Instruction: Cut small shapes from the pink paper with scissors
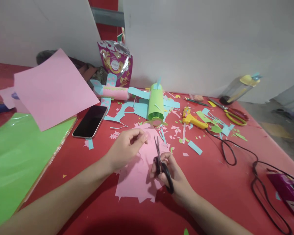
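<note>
My right hand holds black-handled scissors, their narrow blades pointing up and slightly parted. To the left, my left hand is closed in a pinch; whatever sits between thumb and forefinger is too small to make out. Beneath both hands lies a pink paper sheet with jagged, cut edges. Just beyond the hands rests a green paper-covered cylinder with light blue strips attached. Behind and to its left is a pink cylinder with blue wing-like pieces.
A phone, a large pink sheet and green sheets lie left. On the right are a yellow glue gun, its cord, yellow-and-red scissors, a bottle and a purple power strip. Paper scraps are scattered about.
</note>
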The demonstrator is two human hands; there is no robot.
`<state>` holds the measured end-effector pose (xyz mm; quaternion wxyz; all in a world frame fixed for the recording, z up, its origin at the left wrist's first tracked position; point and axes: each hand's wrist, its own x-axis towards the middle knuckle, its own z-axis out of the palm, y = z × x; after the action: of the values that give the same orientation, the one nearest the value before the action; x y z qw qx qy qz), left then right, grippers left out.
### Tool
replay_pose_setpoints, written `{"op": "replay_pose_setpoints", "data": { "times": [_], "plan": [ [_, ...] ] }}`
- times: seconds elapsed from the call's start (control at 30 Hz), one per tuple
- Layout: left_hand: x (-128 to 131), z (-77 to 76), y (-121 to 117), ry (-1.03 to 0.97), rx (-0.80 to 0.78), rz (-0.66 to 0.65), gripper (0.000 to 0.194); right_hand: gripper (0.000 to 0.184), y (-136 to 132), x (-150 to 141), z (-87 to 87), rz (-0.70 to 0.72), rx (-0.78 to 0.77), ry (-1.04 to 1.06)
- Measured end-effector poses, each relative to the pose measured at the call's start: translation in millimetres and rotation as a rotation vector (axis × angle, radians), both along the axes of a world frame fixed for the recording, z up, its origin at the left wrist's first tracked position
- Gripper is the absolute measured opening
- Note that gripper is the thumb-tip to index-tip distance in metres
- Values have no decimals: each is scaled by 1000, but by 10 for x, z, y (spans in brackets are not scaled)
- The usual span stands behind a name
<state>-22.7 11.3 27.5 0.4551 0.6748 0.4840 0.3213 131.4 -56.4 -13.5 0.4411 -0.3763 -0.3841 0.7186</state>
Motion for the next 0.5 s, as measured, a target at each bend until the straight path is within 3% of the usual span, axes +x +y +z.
{"op": "replay_pose_setpoints", "data": {
  "times": [0.23,0.5],
  "plan": [
    [64,62,11,107,44,-43,22,39,-19,55,-10,93,108,-15],
    [113,37,-34,176,70,-105,25,37,-24,66,20,109,109,-5]
  ]
}}
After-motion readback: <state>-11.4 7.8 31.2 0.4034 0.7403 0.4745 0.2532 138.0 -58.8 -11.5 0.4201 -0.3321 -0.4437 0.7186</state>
